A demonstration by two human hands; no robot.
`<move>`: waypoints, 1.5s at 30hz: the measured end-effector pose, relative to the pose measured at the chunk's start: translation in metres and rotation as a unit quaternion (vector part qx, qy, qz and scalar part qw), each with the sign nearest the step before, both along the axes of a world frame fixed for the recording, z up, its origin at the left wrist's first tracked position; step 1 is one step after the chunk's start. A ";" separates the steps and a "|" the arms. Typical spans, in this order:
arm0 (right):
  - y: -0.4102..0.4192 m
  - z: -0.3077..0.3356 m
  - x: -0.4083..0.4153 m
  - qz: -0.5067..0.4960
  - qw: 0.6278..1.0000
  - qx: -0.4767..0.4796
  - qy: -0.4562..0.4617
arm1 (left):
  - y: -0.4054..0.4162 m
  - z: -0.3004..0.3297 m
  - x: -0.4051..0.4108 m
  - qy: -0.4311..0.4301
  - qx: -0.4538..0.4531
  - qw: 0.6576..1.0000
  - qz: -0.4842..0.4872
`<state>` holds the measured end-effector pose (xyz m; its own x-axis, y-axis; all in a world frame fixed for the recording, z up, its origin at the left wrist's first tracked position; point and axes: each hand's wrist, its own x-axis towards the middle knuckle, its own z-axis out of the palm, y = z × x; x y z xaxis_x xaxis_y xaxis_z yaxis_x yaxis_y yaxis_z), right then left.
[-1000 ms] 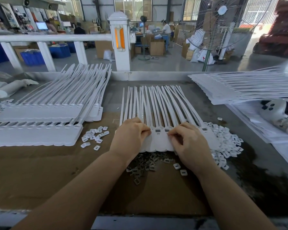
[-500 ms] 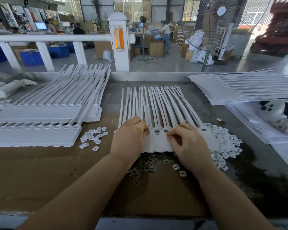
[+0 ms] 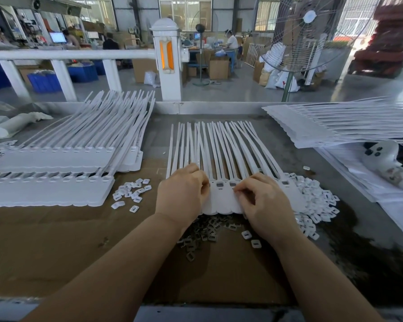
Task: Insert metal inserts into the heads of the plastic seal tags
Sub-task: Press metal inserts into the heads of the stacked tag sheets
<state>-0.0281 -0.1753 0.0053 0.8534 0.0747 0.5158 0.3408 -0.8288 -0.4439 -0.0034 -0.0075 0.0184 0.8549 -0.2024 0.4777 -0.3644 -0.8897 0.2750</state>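
Head view: no brand, label or writing can be read anywhere. Far back on the factory floor, blue plastic bins (image 3: pixel 44 82) and cardboard boxes (image 3: pixel 219 69) stand; what they hold cannot be told.

On the desk (image 3: pixel 56 252), a strip of joined white plastic seal tags (image 3: pixel 219 159) lies in the middle, tails fanned away from the person, heads in a row at the near edge. The left hand (image 3: pixel 182 194) rests on the left part of the strip, fingers curled down over the heads; whether they pinch anything cannot be told. The right hand (image 3: pixel 263 201) lies just right of it, fingers bent, fingertips (image 3: pixel 239 189) pressed at a head slot; an insert between them cannot be made out. Two open rectangular slots show between the hands.

A heap of grey metal inserts (image 3: pixel 205 231) lies just below the strip's near edge, partly under the wrists. White plastic caps (image 3: pixel 316 205) are piled against the strip's right side, and a smaller scatter (image 3: pixel 132 194) lies to its left. Stacked seal tag strips (image 3: pixel 56 168) sit on the left of the desk, more (image 3: pixel 335 126) at the far right. A standing fan (image 3: pixel 296 43) rises beyond the desk.
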 end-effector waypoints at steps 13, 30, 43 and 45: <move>0.001 0.000 0.000 -0.001 1.000 0.002 0.000 | 0.002 0.001 -0.004 0.004 0.109 0.994 -0.020; 0.000 0.000 -0.001 0.003 1.000 0.004 0.000 | 0.013 -0.003 0.000 0.084 -0.135 0.987 0.008; 0.000 0.000 0.000 -0.001 1.000 0.009 0.002 | 0.007 0.004 0.012 0.105 -0.076 0.992 -0.008; 0.001 0.000 0.000 -0.001 1.000 0.011 0.003 | 0.006 0.001 0.011 0.076 -0.090 0.993 -0.007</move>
